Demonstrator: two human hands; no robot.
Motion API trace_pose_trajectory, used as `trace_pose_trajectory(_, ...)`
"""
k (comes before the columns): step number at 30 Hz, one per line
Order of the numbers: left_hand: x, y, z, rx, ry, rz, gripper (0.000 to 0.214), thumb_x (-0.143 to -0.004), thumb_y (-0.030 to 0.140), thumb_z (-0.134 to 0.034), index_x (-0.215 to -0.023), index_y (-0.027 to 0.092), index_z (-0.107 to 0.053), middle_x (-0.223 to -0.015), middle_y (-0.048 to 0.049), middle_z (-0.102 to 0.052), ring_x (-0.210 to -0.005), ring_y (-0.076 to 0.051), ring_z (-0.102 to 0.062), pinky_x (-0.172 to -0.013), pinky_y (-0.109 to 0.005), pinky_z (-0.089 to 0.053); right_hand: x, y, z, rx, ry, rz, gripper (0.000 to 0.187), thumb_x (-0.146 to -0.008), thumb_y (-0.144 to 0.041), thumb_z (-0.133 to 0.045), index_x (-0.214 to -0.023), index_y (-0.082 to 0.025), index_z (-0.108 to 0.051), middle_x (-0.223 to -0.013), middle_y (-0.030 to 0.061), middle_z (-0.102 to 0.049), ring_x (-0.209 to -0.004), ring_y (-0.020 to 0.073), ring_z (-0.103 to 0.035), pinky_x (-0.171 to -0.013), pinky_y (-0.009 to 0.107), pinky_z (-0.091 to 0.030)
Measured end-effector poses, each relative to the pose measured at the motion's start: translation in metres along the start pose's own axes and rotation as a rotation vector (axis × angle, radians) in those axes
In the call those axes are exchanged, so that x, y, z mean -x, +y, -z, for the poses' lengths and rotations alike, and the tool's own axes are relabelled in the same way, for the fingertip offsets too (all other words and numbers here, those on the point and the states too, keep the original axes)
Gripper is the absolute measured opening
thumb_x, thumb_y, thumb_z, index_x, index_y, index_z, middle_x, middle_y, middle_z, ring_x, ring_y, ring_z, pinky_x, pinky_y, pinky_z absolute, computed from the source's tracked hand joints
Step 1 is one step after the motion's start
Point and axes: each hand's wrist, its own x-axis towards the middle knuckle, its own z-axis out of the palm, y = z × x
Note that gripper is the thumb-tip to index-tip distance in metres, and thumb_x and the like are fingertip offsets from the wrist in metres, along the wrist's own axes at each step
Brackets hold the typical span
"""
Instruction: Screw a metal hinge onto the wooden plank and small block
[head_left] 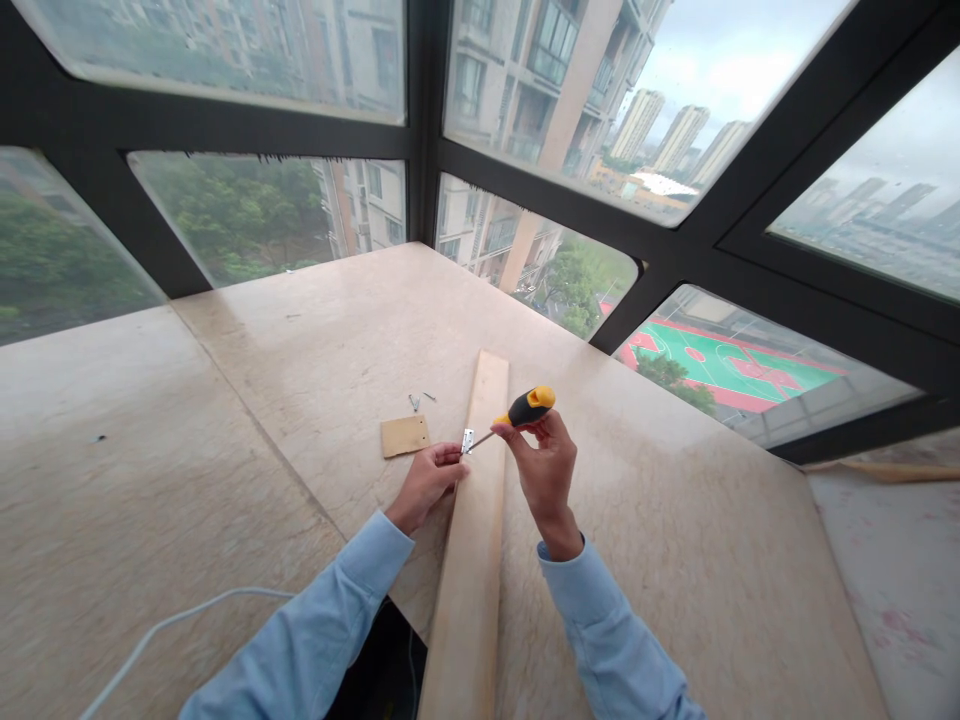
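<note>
A long pale wooden board (480, 560) runs away from me across the stone surface. On its left edge, near the far end, lies a small silver metal hinge (469, 437). My left hand (430, 484) is closed at the board's left edge, its thumb and fingers pinching at the near end of the hinge; the fingertips partly cover what lies between them. My right hand (546, 465) grips a screwdriver (529, 405) with a yellow and black handle. Its shaft slants down to the left, and the tip meets the hinge beside my left fingertips.
Left of the board lie a square brown piece of cardboard (403, 437) and a few loose screws (415, 403). A white cable (187, 608) curves along the lower left. Dark window frames (424, 130) border the far side of the stone surface (337, 330).
</note>
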Motion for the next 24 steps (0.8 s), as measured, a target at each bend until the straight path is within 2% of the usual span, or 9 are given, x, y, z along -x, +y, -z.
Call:
trace_pose_trajectory(3,-0.001,-0.001,0.000,0.006,0.005,-0.001,0.045,-0.054,0.020,-0.079,-0.096,0.013,-0.067,-0.097,-0.0083,-0.070,-0.082,-0.017,-0.065,-0.067,-0.024,-0.049,-0.002,-0.005,0.000,-0.138,-0.119,-0.041,0.030,-0.080,-0.035,-0.072,-0.104,-0.018,-0.063,-0.104,0.0092,-0.072,-0.097,0.0233,-0.069,-0.091,0.044,-0.056)
trace_pose_trajectory(5,-0.001,-0.001,0.000,0.010,0.012,-0.003,0.045,-0.054,0.020,-0.079,-0.096,0.013,-0.067,-0.097,-0.0081,-0.070,-0.082,-0.017,-0.065,-0.067,-0.024,-0.049,-0.003,-0.009,0.001,-0.227,-0.228,-0.047,0.035,-0.085,-0.033,-0.065,-0.117,-0.019,-0.059,-0.123,0.0121,-0.066,-0.114,0.0248,-0.064,-0.099,0.045,-0.053)
trace_pose_trajectory(7,-0.001,-0.001,0.000,0.014,0.005,-0.004,0.045,-0.055,0.021,-0.079,-0.097,0.013,-0.067,-0.098,-0.0084,-0.070,-0.082,-0.016,-0.065,-0.068,-0.025,-0.050,-0.003,-0.012,0.001,-0.245,-0.274,-0.031,0.042,-0.085,-0.033,-0.066,-0.123,-0.019,-0.055,-0.132,0.0127,-0.061,-0.122,0.0254,-0.059,-0.103,0.046,-0.050)
trace_pose_trajectory(9,-0.001,-0.001,0.001,0.018,-0.005,-0.004,0.045,-0.055,0.021,-0.079,-0.098,0.013,-0.067,-0.100,-0.0090,-0.070,-0.082,-0.016,-0.066,-0.069,-0.025,-0.050,-0.003,-0.010,0.001,-0.211,-0.243,-0.028,0.043,-0.081,-0.032,-0.071,-0.119,-0.019,-0.058,-0.127,0.0120,-0.064,-0.118,0.0256,-0.062,-0.103,0.045,-0.050)
trace_pose_trajectory(13,-0.001,-0.001,0.000,0.014,-0.004,-0.010,0.044,-0.055,0.020,-0.079,-0.097,0.012,-0.067,-0.099,-0.0094,-0.070,-0.082,-0.016,-0.066,-0.070,-0.025,-0.051,-0.001,-0.003,0.001,-0.136,-0.120,-0.047,0.030,-0.075,-0.032,-0.078,-0.099,-0.019,-0.066,-0.102,0.0081,-0.074,-0.096,0.0254,-0.071,-0.091,0.044,-0.058)
trace_pose_trajectory(16,-0.001,-0.001,0.000,0.015,0.010,-0.010,0.044,-0.055,0.019,-0.078,-0.097,0.012,-0.067,-0.097,-0.0088,-0.071,-0.082,-0.016,-0.065,-0.069,-0.024,-0.051,-0.002,-0.003,0.001,-0.192,-0.179,-0.058,0.034,-0.081,-0.032,-0.072,-0.111,-0.020,-0.063,-0.110,0.0088,-0.072,-0.104,0.0249,-0.069,-0.095,0.044,-0.056)
trace_pose_trajectory(20,-0.001,-0.001,0.000,0.025,0.008,-0.009,0.043,-0.056,0.019,-0.079,-0.097,0.012,-0.067,-0.097,-0.0084,-0.071,-0.081,-0.016,-0.066,-0.070,-0.024,-0.051,-0.003,-0.005,-0.001,-0.290,-0.339,-0.007,0.056,-0.088,-0.032,-0.063,-0.138,-0.024,-0.041,-0.136,0.0120,-0.058,-0.126,0.0241,-0.056,-0.105,0.047,-0.047)
trace_pose_trajectory(22,-0.001,-0.001,0.000,0.029,0.008,-0.010,0.044,-0.055,0.020,-0.079,-0.097,0.012,-0.067,-0.097,-0.0082,-0.071,-0.082,-0.016,-0.066,-0.070,-0.025,-0.051,-0.004,-0.003,-0.001,-0.215,-0.310,0.022,0.061,-0.082,-0.032,-0.070,-0.136,-0.024,-0.042,-0.137,0.0128,-0.056,-0.127,0.0253,-0.054,-0.106,0.046,-0.046)
trace_pose_trajectory(24,-0.001,-0.001,0.000,0.024,0.004,-0.007,0.045,-0.055,0.020,-0.079,-0.098,0.012,-0.067,-0.099,-0.0086,-0.070,-0.083,-0.017,-0.066,-0.070,-0.025,-0.051,-0.005,0.001,0.000,-0.109,-0.232,0.015,0.055,-0.075,-0.032,-0.078,-0.123,-0.021,-0.055,-0.124,0.0122,-0.064,-0.115,0.0267,-0.062,-0.100,0.045,-0.051)
